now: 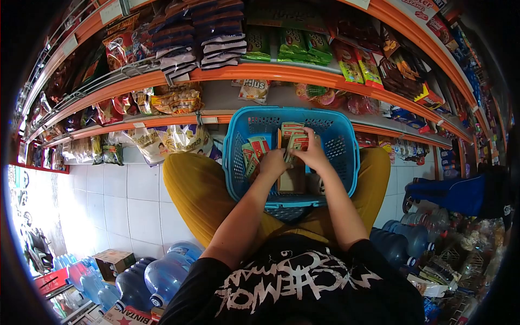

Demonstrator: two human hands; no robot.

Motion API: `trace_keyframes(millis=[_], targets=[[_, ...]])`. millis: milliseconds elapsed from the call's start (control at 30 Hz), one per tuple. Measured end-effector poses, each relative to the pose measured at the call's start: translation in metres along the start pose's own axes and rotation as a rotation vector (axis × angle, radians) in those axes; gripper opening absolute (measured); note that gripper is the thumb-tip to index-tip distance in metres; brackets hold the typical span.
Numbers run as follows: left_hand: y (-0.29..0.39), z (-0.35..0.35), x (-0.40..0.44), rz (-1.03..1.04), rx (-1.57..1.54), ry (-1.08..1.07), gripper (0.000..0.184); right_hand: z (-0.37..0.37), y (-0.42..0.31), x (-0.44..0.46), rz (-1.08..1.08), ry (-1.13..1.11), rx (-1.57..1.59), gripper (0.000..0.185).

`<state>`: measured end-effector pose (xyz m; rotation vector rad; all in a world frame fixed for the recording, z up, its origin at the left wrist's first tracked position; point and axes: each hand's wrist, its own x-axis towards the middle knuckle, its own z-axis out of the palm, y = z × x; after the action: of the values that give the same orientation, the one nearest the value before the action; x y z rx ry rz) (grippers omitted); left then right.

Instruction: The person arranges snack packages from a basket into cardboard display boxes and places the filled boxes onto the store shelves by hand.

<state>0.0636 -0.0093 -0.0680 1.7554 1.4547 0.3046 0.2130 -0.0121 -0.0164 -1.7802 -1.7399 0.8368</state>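
Note:
A blue plastic basket point(233, 179) with perforated walls sits between my bent legs. Inside it is an open cardboard box point(291, 181), with small green, red and cream packets point(295, 130) standing at its far end. My right hand point(313, 154) is closed on some of these packets, thumb and fingers around their edge. Close beside it, my left hand point(273, 163) has its fingers curled in at the same packets; what its fingertips grip is partly hidden. More packets point(257, 149) of similar colours lie in the basket's left side. A round, pale-ended item point(319, 184) is partly visible right of the box.
Orange-edged shelves point(260, 71) stocked with snack packs curve across the front. Large blue water bottles point(168, 273) stand on the tiled floor point(111, 200) behind left, near a small carton point(114, 262). More bottles point(409, 238) are at right, where a person's blue-clad leg point(449, 195) shows.

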Motion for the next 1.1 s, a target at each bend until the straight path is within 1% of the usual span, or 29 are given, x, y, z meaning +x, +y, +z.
trace_keyframes(millis=[33,100,133,167,200,233,267,367,400,467,500,567,600,633,700,733,800,833,900,933,967,1000,1033,1067,1100], targets=[[0.006,-0.005,-0.003,-0.01,0.026,-0.035,0.047,-0.009,0.005,0.002,0.002,-0.003,-0.002,0.071],[0.008,-0.005,-0.003,-0.014,0.053,-0.071,0.046,-0.028,0.015,0.009,-0.117,-0.204,0.029,0.058],[0.007,-0.002,-0.001,-0.001,0.045,-0.082,0.046,-0.041,-0.01,0.003,0.022,-0.234,0.048,0.046],[0.005,0.0,-0.001,0.01,0.038,-0.093,0.046,-0.043,-0.004,0.005,0.023,-0.232,0.048,0.046],[0.008,0.0,-0.004,0.011,0.04,-0.093,0.046,-0.047,0.001,0.009,0.025,-0.286,0.002,0.043],[0.011,0.001,-0.009,0.062,0.141,-0.013,0.045,-0.049,0.004,0.011,0.025,-0.339,-0.044,0.04],[0.014,0.0,-0.013,0.113,0.242,0.067,0.043,-0.048,0.007,0.01,0.036,-0.303,-0.046,0.032],[0.019,-0.007,-0.015,0.071,0.295,0.033,0.043,-0.039,0.016,0.016,0.068,-0.356,-0.092,0.03],[0.016,-0.002,-0.012,0.07,0.295,0.033,0.043,-0.033,0.019,0.016,0.068,-0.357,-0.092,0.03],[0.006,0.009,-0.005,0.057,0.272,0.256,0.046,-0.02,0.026,0.016,-0.031,-0.272,-0.253,0.029],[0.005,0.004,-0.003,0.056,0.274,0.255,0.046,-0.013,0.028,0.018,-0.031,-0.272,-0.25,0.029],[-0.002,-0.013,0.002,0.003,0.232,0.323,0.05,-0.001,0.031,0.021,-0.034,-0.238,-0.319,0.028],[0.0,-0.032,-0.004,-0.008,0.283,0.315,0.045,0.004,0.037,0.023,-0.097,-0.173,-0.279,0.027],[-0.01,-0.044,-0.002,-0.007,0.284,0.313,0.045,0.008,0.04,0.024,-0.096,-0.173,-0.278,0.027],[-0.031,-0.064,0.0,-0.088,0.288,0.211,0.043,0.014,0.044,0.027,-0.086,-0.022,-0.197,0.027],[-0.036,-0.071,-0.003,-0.095,0.288,0.21,0.043,0.015,0.045,0.027,-0.087,-0.029,-0.195,0.027],[-0.04,-0.086,-0.008,-0.007,0.055,0.162,0.035,0.016,0.044,0.028,-0.052,0.053,-0.228,0.027],[-0.032,-0.097,-0.013,-0.009,0.056,0.161,0.035,0.013,0.034,0.025,-0.051,0.052,-0.227,0.027],[-0.015,-0.119,-0.022,0.094,-0.419,0.323,0.03,0.011,0.01,0.017,-0.055,0.271,-0.372,0.025],[-0.012,-0.128,-0.024,0.128,-0.526,0.399,0.028,0.015,0.003,0.015,-0.05,0.259,-0.373,0.025],[-0.008,-0.136,-0.024,0.159,-0.633,0.476,0.027,0.021,-0.006,0.012,-0.133,0.227,-0.299,0.027],[-0.003,-0.145,-0.027,0.134,-0.709,0.535,0.024,0.028,-0.018,0.01,-0.217,0.198,-0.224,0.029],[-0.005,-0.145,-0.025,0.126,-0.709,0.537,0.024,0.029,-0.044,0.005,-0.058,-0.076,-0.184,0.028],[-0.005,-0.146,-0.022,0.073,-0.814,0.57,0.023,0.042,-0.05,0.0,-0.049,-0.188,-0.191,0.032],[-0.005,-0.147,-0.021,0.023,-0.918,0.603,0.021,0.058,-0.05,-0.001,-0.052,-0.189,-0.19,0.032]])
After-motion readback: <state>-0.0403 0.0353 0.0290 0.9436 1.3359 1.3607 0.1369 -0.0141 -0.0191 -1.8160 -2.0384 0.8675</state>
